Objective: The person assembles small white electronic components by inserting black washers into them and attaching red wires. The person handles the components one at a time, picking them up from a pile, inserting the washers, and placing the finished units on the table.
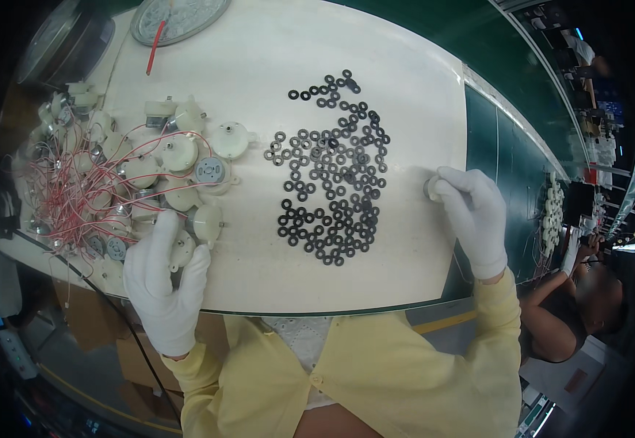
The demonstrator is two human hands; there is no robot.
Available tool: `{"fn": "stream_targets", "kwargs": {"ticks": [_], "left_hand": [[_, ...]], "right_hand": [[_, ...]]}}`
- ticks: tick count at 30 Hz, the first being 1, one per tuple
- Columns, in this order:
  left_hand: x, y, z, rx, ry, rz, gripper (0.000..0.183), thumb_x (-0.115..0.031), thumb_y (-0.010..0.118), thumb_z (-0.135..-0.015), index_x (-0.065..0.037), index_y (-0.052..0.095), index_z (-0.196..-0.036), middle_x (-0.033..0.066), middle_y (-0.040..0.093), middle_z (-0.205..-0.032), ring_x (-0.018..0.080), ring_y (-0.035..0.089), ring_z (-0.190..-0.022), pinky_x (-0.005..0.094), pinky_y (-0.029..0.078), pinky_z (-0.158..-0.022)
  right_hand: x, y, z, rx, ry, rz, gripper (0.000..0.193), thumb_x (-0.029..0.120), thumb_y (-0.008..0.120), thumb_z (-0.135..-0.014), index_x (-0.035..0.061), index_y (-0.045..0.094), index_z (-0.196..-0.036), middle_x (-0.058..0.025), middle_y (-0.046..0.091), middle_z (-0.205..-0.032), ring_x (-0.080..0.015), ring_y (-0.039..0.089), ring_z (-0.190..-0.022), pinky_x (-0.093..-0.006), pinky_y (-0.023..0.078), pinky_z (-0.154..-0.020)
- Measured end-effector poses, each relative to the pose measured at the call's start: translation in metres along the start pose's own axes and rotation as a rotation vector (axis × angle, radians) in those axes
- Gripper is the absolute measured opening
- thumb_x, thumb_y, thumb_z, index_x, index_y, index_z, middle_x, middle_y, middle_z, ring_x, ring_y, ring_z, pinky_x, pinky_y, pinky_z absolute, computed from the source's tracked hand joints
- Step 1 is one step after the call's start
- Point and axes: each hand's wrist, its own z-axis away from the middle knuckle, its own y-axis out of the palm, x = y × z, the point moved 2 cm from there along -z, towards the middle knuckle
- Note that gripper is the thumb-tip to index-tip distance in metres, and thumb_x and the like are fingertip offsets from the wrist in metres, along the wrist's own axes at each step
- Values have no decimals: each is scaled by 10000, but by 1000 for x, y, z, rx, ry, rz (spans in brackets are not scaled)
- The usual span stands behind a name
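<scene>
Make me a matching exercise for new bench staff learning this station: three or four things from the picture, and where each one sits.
Things:
1. black washers
2. pile of small white motors
3. right hand
4. round dial with a red stick

Places:
a. far edge of the table
b. left part of the table, red wires tangled through
c. spread over the middle
d. right edge of the white table top

Pairs: 1-c, 2-b, 3-d, 4-a

A white worktable [273, 44] stands beside a long green conveyor belt [522, 80]; cardboard boxes [131, 350] sit on the floor below
</scene>
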Motion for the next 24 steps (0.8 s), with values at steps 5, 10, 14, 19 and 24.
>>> {"fn": "stream_targets", "kwargs": {"ticks": [5,10,14,19,24], "left_hand": [[-1,1,-3,-29,36,-1,599,-113,826,-785,-25,627,-1343,81,655,-964,260,582,-792,394,459,-747],[-1,1,-3,-28,44,-9,606,-107,831,-779,-30,627,-1344,73,644,-932,257,582,-779,392,458,-738],[-2,2,-3,-52,60,-16,617,-93,838,-766,-40,629,-1344,66,638,-909,253,582,-768,390,458,-730],[-2,3,-2,-57,60,-7,622,-92,841,-764,-44,628,-1346,61,640,-902,251,582,-764,387,458,-723],[-3,2,-3,-67,74,-2,626,-99,840,-766,-46,623,-1351,62,650,-922,251,583,-765,386,456,-722]], "right_hand": [[14,-6,0,-62,-265,433,359,186,860,-739,90,713,-1052,-46,625,-753,-250,573,-652,-373,441,-638],[-11,-29,-15,-111,-192,591,294,105,800,-798,68,721,-1078,-54,627,-759,-235,601,-649,-357,455,-604],[16,-25,-20,-141,-272,521,278,78,768,-804,61,719,-1077,-69,618,-746,-274,599,-660,-392,467,-629],[68,17,-11,298,-478,444,456,358,771,-787,121,687,-1168,-34,616,-1009,-243,565,-814,-409,413,-764],[57,17,-4,318,-481,522,498,395,766,-791,141,676,-1209,-18,591,-991,-229,538,-799,-407,404,-755]]}}
